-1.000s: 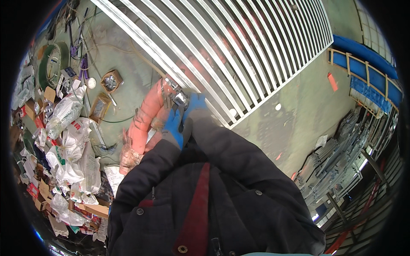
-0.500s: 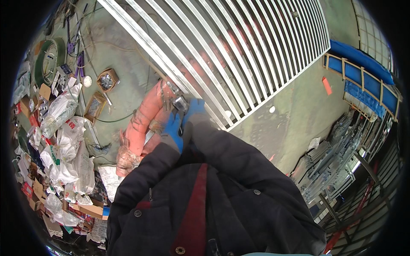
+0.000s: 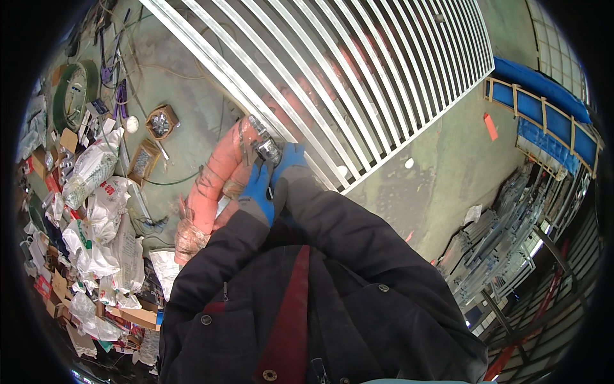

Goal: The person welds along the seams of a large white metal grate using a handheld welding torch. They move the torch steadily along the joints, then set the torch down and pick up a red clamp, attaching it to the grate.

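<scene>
My left hand (image 3: 258, 192), in a blue glove, is closed at the near side of a small silver-and-black piece (image 3: 268, 151) whose exact kind I cannot make out. My right hand (image 3: 291, 158), gloved the same way, grips it from the right. The piece lies against the near left corner of a large white slatted metal frame (image 3: 281, 77). Under that corner a thick orange wrapped roll (image 3: 220, 163) props the frame off the floor. My fingertips are partly hidden behind the gloves and the piece.
At left are an open box of small metal parts (image 3: 162, 120), a second box (image 3: 144, 159), a coil of green strap (image 3: 73, 96) and piled white plastic bags (image 3: 105, 211). A blue-covered rack (image 3: 543, 112) and stacked metal profiles (image 3: 495, 233) stand on the right.
The silver-and-black piece has turned and shifted slightly left. Both hands stay close together on it, with the fingers moved a little.
</scene>
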Motion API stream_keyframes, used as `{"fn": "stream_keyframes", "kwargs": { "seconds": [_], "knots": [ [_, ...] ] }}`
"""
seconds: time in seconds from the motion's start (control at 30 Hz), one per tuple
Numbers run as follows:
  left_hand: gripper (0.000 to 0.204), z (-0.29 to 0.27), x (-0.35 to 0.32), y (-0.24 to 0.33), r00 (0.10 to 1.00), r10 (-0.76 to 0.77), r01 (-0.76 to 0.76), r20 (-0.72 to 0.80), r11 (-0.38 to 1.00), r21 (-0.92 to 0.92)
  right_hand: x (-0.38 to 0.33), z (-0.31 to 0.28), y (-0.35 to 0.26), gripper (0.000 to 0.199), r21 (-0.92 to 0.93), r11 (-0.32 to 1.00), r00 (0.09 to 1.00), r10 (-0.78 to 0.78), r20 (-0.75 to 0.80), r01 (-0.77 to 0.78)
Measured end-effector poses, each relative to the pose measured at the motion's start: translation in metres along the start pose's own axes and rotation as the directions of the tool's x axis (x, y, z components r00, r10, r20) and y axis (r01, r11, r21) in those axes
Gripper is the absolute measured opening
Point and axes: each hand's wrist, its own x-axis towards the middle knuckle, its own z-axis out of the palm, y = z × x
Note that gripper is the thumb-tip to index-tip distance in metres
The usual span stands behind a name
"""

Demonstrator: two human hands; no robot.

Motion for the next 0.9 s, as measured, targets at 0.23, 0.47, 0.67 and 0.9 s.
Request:
{"fn": "stream_keyframes", "kwargs": {
  "seconds": [0.23, 0.47, 0.67, 0.9],
  "knots": [
    [0.062, -0.008, 0.009, -0.001, 0.994, 0.088, -0.084, -0.071, 0.995, 0.052, 0.005, 0.001, -0.01, 0.059, 0.05, 0.998, 1.0, -0.029, -0.011, 0.03],
    [0.06, -0.02, 0.023, 0.003, 0.997, -0.039, 0.041, -0.065, 0.999, 0.032, 0.016, -0.003, -0.029, 0.061, -0.015, 0.999, 0.995, 0.044, 0.085, -0.043],
    [0.059, 0.002, 0.004, 0.006, 0.999, 0.037, -0.035, 0.023, 0.995, -0.097, -0.008, -0.007, 0.002, 0.059, 0.03, 0.997, 0.997, 0.067, 0.026, -0.068],
    [0.06, 0.013, -0.003, -0.001, 0.999, -0.035, 0.035, 0.004, 0.995, -0.088, -0.004, -0.003, 0.012, 0.059, 0.023, 0.999, 0.999, 0.022, 0.035, -0.023]
  ]
}}
